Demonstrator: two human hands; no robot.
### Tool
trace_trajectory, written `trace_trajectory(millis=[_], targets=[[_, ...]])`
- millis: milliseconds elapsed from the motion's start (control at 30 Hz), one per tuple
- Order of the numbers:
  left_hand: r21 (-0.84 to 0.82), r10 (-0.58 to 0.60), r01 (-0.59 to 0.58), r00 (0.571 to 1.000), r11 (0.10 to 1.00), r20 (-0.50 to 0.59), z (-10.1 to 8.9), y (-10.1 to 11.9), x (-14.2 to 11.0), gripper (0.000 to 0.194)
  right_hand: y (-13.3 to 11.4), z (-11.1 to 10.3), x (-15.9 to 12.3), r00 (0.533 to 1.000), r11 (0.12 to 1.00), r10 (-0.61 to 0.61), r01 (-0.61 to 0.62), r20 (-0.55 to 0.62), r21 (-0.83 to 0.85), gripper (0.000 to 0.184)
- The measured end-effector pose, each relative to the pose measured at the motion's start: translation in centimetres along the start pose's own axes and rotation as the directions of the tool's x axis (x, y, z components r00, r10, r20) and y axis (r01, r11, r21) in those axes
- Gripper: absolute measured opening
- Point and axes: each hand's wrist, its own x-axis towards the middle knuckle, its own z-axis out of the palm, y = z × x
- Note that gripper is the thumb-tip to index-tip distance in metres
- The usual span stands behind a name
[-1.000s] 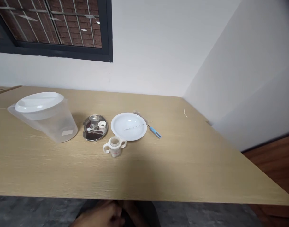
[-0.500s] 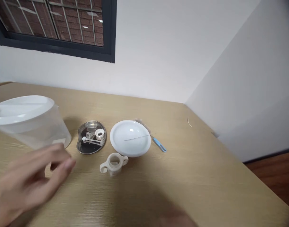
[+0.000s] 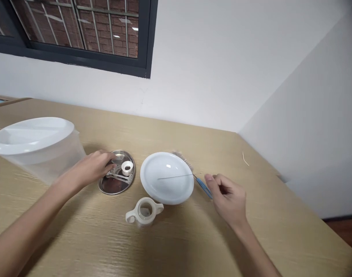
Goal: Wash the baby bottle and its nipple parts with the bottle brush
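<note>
My left hand (image 3: 92, 167) reaches over the left rim of a kidney-shaped metal tray (image 3: 114, 186). Its fingers curl down onto small pieces at the tray's far left, and what they grip is hidden. A white ring-shaped piece (image 3: 127, 167) and a small spoon-like part (image 3: 120, 177) lie in the tray. My right hand (image 3: 226, 196) is to the right of a white plate (image 3: 167, 188), fingers curled, pinching the end of a blue-handled brush (image 3: 203, 186). A thin wire (image 3: 176, 177) lies across the plate. A cream two-handled cup (image 3: 144, 211) stands in front.
A large clear plastic jug with a white lid (image 3: 34, 146) stands at the left, close to my left forearm. A small pale stick (image 3: 245, 159) lies near the right wall. The wooden table (image 3: 176, 246) meets white walls at back and right; a window is above left.
Both hands have come up from the near edge. The left now reaches into the metal tray and the right has arrived at the brush handle. The view has shifted slightly down and left.
</note>
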Motion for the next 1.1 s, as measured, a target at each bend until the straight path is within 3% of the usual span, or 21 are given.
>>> trace_trajectory(millis=[100, 233, 333, 467, 567, 867, 967, 1100], targets=[[-0.017, 0.055, -0.054, 0.996, 0.998, 0.069, -0.1, -1.1, -0.3, 0.041, 1.3, 0.1, -0.6, 1.000, 0.999, -0.003, 0.002, -0.028, -0.034, 0.051], [-0.089, 0.193, -0.192, 0.981, 0.977, 0.004, 0.3, -0.4, -1.0, 0.041, 2.0, -0.4, -1.3, 0.999, 0.997, -0.023, 0.020, -0.041, -0.070, 0.050], [-0.107, 0.331, -0.329, 0.944, 0.938, -0.002, 2.1, 1.1, -1.4, 0.032, 1.8, -0.5, -1.5, 0.998, 0.994, -0.057, 0.053, -0.040, -0.095, 0.049], [-0.093, 0.392, -0.389, 0.920, 0.917, 0.009, 4.7, 1.8, -1.4, 0.032, 1.3, -0.1, -1.7, 0.994, 0.985, -0.111, 0.113, 0.019, -0.133, 0.048], [-0.118, 0.434, -0.428, 0.900, 0.896, 0.032, 5.3, 1.8, -1.2, 0.031, 1.3, 0.3, -2.0, 0.988, 0.977, -0.141, 0.149, 0.062, -0.151, 0.048], [-0.197, 0.385, -0.389, 0.921, 0.900, -0.061, 4.8, 1.9, -0.9, 0.026, 2.1, 0.3, -2.2, 0.969, 0.945, -0.244, 0.247, 0.040, -0.216, 0.048], [-0.230, 0.305, -0.339, 0.937, 0.913, -0.170, 3.6, 1.4, -1.4, 0.034, 2.3, 0.1, -2.0, 0.960, 0.928, -0.277, 0.277, 0.033, -0.250, 0.047], [-0.409, 0.162, -0.289, 0.934, 0.865, -0.318, 1.4, 0.8, -2.3, 0.039, 2.6, -0.5, -1.7, 0.954, 0.912, -0.299, 0.286, 0.002, -0.295, 0.047]])
